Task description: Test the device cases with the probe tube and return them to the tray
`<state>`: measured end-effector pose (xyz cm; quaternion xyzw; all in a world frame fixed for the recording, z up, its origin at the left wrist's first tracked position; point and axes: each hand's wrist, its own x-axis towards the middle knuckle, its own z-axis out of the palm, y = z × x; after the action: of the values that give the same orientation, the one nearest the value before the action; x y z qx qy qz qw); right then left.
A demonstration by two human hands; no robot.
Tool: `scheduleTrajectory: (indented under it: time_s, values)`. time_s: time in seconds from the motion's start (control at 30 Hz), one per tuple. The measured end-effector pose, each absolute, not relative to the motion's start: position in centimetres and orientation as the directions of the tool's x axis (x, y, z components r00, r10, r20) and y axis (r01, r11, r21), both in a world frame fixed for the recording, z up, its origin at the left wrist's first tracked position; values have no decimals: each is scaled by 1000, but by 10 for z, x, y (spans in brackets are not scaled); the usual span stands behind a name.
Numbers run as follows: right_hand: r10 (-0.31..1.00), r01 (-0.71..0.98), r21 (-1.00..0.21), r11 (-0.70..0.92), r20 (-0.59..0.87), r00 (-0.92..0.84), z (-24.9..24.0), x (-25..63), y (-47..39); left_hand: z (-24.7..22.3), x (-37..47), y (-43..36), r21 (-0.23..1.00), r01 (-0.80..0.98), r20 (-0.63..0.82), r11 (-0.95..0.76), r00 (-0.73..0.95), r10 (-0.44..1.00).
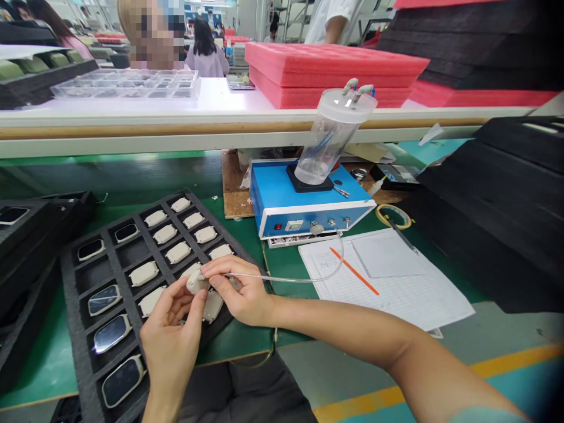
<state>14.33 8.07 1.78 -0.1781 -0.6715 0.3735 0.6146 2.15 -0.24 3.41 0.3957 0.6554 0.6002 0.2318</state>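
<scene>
My left hand [170, 338] holds a small beige watch case [197, 283] between thumb and fingers, above the black foam tray [71, 305]. My right hand [244, 299] pinches the end of a thin clear tube [304, 280] and brings it up to the case; the fingers cover the tube's tip. Several similar beige cases [144, 273] sit in the tray's right columns. In its left column lie several watch cases with dark screens [122, 380]. The tube runs to the front of a blue box-shaped machine [304, 211].
A clear cylinder [328, 141] leans on the machine. Right of it are a tape roll [405, 223] and paper sheets [418, 294] with an orange strip [355, 271]. Dark foam trays [26, 235] stand left. Red foam trays [326, 67] rest on the shelf; people are beyond.
</scene>
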Motion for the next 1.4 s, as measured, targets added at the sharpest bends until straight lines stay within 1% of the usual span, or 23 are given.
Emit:
scheduleTrajectory:
  time_s: [0.23, 0.67, 0.97, 1.1, 1.17, 1.23, 1.27, 1.33, 1.4]
  values:
    - [715, -175, -751, 637, 660, -230, 17, 144, 81, 35, 22, -3, 964, 267, 175, -17, -583, 794]
    - [690, -209, -713, 669, 700, -181, 19, 143, 81, 34, 22, -3, 970, 241, 181, -45, -578, 795]
    - [703, -185, -729, 659, 684, -196, 17, 144, 81, 36, 24, -1, 968, 246, 183, -44, -579, 794]
    - [684, -208, -706, 677, 708, -177, 17, 144, 82, 31, 25, -3, 952, 305, 209, -32, -569, 795]
    - [684, -234, -706, 668, 707, -182, 17, 145, 79, 33, 22, -10, 907, 420, 254, -2, -545, 799]
    - [702, -240, -727, 643, 685, -195, 16, 148, 73, 42, 13, -18, 802, 595, 291, 57, -471, 833]
    - [717, -234, -743, 627, 668, -201, 15, 150, 71, 49, 5, -20, 721, 687, 296, 90, -422, 857]
    - [749, -213, -777, 592, 629, -210, 11, 152, 67, 67, -20, -16, 521, 842, 276, 144, -325, 904]
    - [765, -212, -796, 567, 604, -222, 7, 153, 66, 83, -54, -1, 309, 935, 244, 173, -253, 936]
